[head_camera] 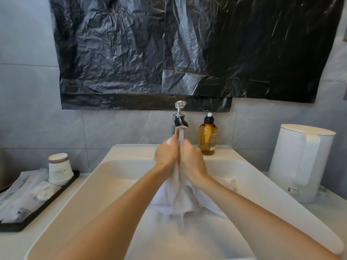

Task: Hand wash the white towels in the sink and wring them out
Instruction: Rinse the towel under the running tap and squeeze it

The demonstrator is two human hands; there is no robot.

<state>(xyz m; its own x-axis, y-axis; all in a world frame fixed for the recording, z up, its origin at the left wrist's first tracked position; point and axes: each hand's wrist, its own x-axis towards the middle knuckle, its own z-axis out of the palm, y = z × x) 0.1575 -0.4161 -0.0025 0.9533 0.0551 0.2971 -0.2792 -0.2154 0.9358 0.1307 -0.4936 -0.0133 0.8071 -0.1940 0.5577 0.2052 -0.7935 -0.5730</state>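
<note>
A wet white towel (178, 196) hangs bunched over the white sink (105, 184), dripping into it. My left hand (166, 154) and my right hand (191, 160) grip its upper end side by side, pressed together. Both sit right under the chrome faucet (179, 121), from which a stream of water runs onto the cloth between my hands. More white towel lies in the basin at the right (231, 182), partly hidden by my right forearm.
An amber pump bottle (207, 137) stands on the sink ledge right of the faucet. A white kettle (302, 162) is on the counter at right. At left, a black tray (35, 209) holds stacked paper cups (59, 168) and wrapped packets. Black plastic sheeting covers the wall.
</note>
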